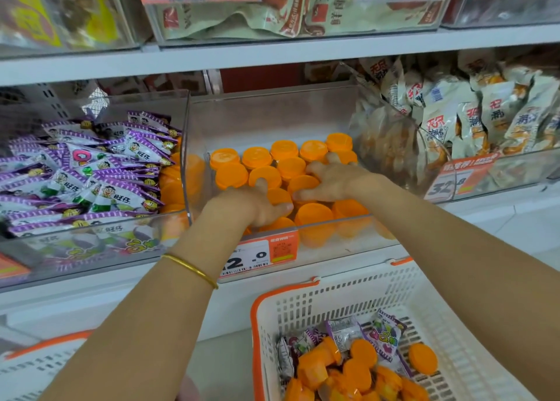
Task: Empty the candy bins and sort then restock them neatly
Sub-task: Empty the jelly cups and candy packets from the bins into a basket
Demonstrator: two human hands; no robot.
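Observation:
A clear middle bin (272, 115) on the shelf holds several orange-lidded candy cups (257, 157) set in rows. My left hand (248, 205) reaches over the front wall, and its thumb and curled forefinger grip one orange cup (277, 195). Beside it my right hand (336, 177) lies on the cups with its fingers spread over their lids. Below, a white basket with an orange rim (333, 302) contains more orange cups (359, 373) mixed with purple candy packets (385, 335).
The left bin is filled with purple candy packets (91, 173). The right bin (500, 173) holds white and orange snack packs. A price tag (257, 255) hangs on the middle bin's front. A second white basket (45, 361) shows at lower left. Upper shelf bins overhang.

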